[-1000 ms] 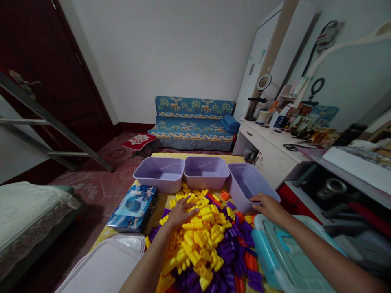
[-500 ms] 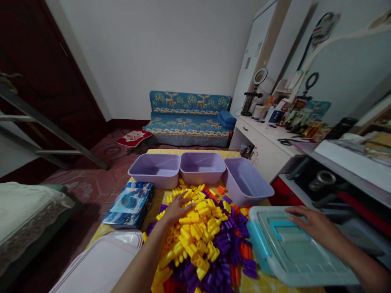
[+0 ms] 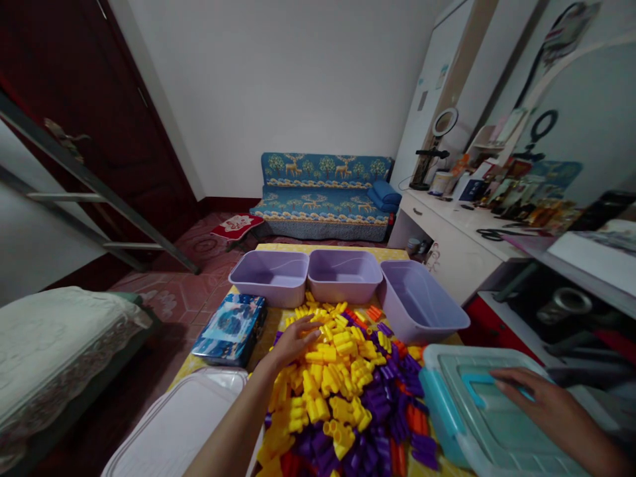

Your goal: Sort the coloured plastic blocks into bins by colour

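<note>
My left hand [image 3: 297,339] rests at the upper left of a heap of yellow plastic building pieces [image 3: 342,377], fingers stretched over them and gripping none that I can see. Purple pieces [image 3: 381,401] and a few orange-red ones [image 3: 417,419] lie mixed in on the right and below. Over at the right, my right hand [image 3: 541,397] is above the lid of a teal storage box [image 3: 497,424], its fingers extended by the blue handle [image 3: 474,387]. Whether it touches the lid is unclear.
Behind the heap stand three lilac bins: left [image 3: 268,291], middle [image 3: 345,291] and right [image 3: 422,324]. A blue patterned box [image 3: 231,328] and white lids [image 3: 173,417] lie at left on the yellow tablecloth [image 3: 186,371]. Beyond are a sofa [image 3: 322,212] and a dressing table [image 3: 447,232].
The view has turned slightly left, so the scene sits farther right. My left hand stays over the yellow pieces, and my right hand remains above the box lid.
</note>
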Motion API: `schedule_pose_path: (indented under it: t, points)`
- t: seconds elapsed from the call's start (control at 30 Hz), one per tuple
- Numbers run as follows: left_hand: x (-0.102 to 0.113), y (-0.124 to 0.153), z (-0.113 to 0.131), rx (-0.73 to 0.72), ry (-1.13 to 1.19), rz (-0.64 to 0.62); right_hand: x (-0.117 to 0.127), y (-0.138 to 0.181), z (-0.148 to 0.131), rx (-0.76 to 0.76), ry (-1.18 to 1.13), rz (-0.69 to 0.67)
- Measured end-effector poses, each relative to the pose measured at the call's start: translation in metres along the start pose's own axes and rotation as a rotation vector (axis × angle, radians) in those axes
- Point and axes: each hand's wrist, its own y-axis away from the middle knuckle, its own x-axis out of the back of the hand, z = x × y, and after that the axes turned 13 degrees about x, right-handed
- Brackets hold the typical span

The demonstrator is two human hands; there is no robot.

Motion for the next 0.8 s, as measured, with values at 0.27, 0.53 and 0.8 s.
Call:
schedule_pose_path:
  t: [0.27,0.53,0.8]
  points:
    - [0.003,0.010,0.007,0.008,-0.046,0.094,-0.002,0.001,0.005,0.035,-0.013,-0.039]
    - [-0.034,0.028,0.075,-0.199,-0.045,0.181,-0.006,0.011,0.000,0.096,0.044,0.026]
    - [-0.146,0.049,0.150,-0.212,0.004,-0.296,0.004,0.018,0.032,0.123,0.454,0.179]
